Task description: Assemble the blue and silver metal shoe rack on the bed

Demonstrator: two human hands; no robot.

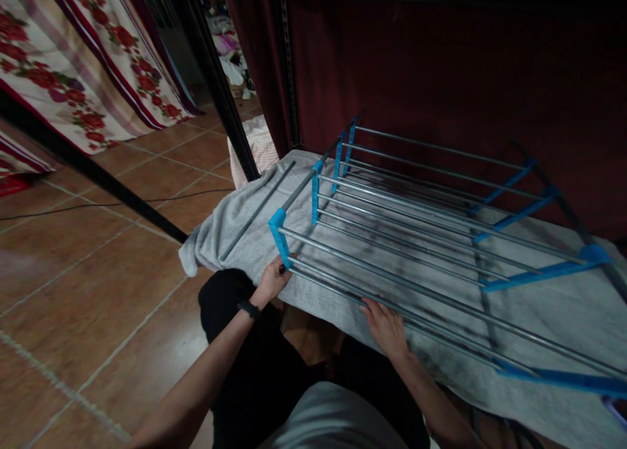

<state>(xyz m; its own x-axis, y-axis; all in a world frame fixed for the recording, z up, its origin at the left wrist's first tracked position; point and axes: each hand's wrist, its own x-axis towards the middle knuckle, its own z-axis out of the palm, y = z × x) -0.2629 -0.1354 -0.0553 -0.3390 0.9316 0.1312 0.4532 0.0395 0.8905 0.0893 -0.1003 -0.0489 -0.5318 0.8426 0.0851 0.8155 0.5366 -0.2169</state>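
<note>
A shoe rack [401, 197] of thin metal tubes and blue plastic connectors lies on a grey cloth. My left hand [272, 282], with a black band at the wrist, is closed around the lower end of the near-left blue connector [279, 238]. Part of its grip is hidden by the connector. Farther right, my right hand [386, 326] has its fingers bent at the lowest front tube [337, 289]; the fingertips are partly hidden there. A loose grey tube [258, 210] rests on the cloth to the left of the rack.
The grey cloth [220, 230] covers the low surface under the rack. A dark red panel [441, 63] stands close behind it. Black metal posts [220, 76] rise at the left. A cable [112, 202] crosses the tiled floor [63, 272], near a flowered curtain [88, 63].
</note>
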